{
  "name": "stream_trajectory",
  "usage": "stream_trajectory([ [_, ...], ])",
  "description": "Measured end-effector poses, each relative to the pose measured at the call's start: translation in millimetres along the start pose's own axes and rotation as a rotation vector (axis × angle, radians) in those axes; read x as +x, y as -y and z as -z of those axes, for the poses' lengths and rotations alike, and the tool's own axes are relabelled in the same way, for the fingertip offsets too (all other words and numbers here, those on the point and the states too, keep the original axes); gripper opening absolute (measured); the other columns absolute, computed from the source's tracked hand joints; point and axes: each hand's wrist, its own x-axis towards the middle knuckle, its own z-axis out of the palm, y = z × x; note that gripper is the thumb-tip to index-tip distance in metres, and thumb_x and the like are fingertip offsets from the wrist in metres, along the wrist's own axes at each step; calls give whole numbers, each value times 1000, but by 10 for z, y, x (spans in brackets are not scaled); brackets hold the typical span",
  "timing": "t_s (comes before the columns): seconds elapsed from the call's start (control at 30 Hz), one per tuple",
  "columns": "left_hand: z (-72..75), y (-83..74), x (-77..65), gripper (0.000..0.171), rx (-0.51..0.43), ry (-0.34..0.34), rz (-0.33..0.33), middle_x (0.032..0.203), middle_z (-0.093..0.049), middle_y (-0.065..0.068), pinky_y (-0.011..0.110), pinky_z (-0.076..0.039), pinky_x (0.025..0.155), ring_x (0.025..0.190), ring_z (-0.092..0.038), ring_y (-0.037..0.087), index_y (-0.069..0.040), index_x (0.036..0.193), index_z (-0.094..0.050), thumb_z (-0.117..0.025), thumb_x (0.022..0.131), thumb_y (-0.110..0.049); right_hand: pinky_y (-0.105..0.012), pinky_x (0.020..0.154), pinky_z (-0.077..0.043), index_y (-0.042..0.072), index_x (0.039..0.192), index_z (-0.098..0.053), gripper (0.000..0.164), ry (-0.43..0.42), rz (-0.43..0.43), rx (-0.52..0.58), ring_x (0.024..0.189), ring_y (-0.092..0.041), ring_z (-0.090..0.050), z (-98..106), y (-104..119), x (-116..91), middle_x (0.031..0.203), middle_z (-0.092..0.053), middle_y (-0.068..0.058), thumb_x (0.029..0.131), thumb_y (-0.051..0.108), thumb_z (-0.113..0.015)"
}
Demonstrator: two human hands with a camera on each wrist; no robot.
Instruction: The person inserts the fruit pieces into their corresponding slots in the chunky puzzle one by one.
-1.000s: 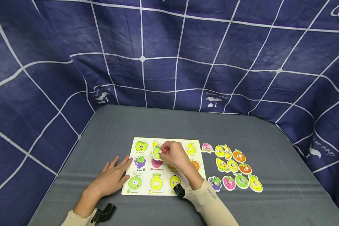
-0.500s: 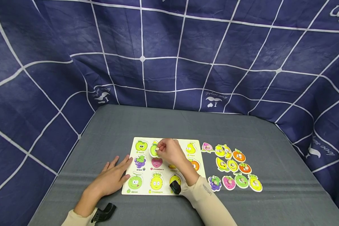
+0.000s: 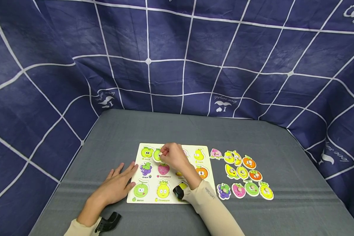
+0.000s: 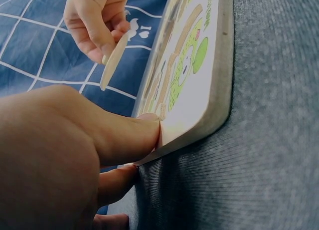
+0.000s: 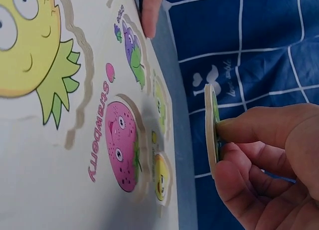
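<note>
In the head view, my right hand (image 3: 176, 158) pinches a green apple puzzle piece (image 3: 156, 155) by its small knob, close to the printed apple (image 3: 147, 152). The piece is held above the pale fruit puzzle board (image 3: 152, 195), and the right wrist view shows the apple piece (image 5: 210, 130) edge-on between thumb and fingers. My left hand (image 3: 116, 183) rests at the board's left edge, fingers extended and spread. Its thumb (image 4: 132, 137) touches the board's corner in the left wrist view. A printed strawberry (image 5: 122, 145) and pineapple (image 5: 30, 45) show in their recesses.
Loose knobbed fruit pieces lie right of the board, among them grapes (image 3: 224, 191), a strawberry (image 3: 238, 190), a melon (image 3: 252, 188) and a pineapple (image 3: 266, 191). A grey cloth (image 3: 171, 127) covers the table. Blue checked curtains (image 3: 165, 78) stand behind and beside it.
My right hand has moved left across the board's top row with the apple piece, nearer to the printed apple. The left hand has stayed in place.
</note>
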Motion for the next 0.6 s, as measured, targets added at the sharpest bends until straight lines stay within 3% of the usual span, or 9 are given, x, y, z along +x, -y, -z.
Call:
stream_trajectory([
  [0.33, -3, 4, 0, 61, -5, 11, 10, 154, -37, 18, 75, -19, 103, 139, -26, 55, -5, 151, -41, -64, 97, -22, -20, 57, -41, 5, 79, -71, 3, 4, -29, -6, 64, -8, -50, -99, -9, 76, 65, -58, 6, 81, 4, -73],
  [0.6, -10, 15, 1, 61, -13, -3, 2, 154, -38, 19, 75, -19, 103, 139, -26, 55, -5, 150, -42, -64, 96, -21, -16, 53, -41, 3, 79, -71, 3, -6, -30, 7, 57, -3, -50, -152, 3, 154, 65, -58, 6, 81, 4, -74],
])
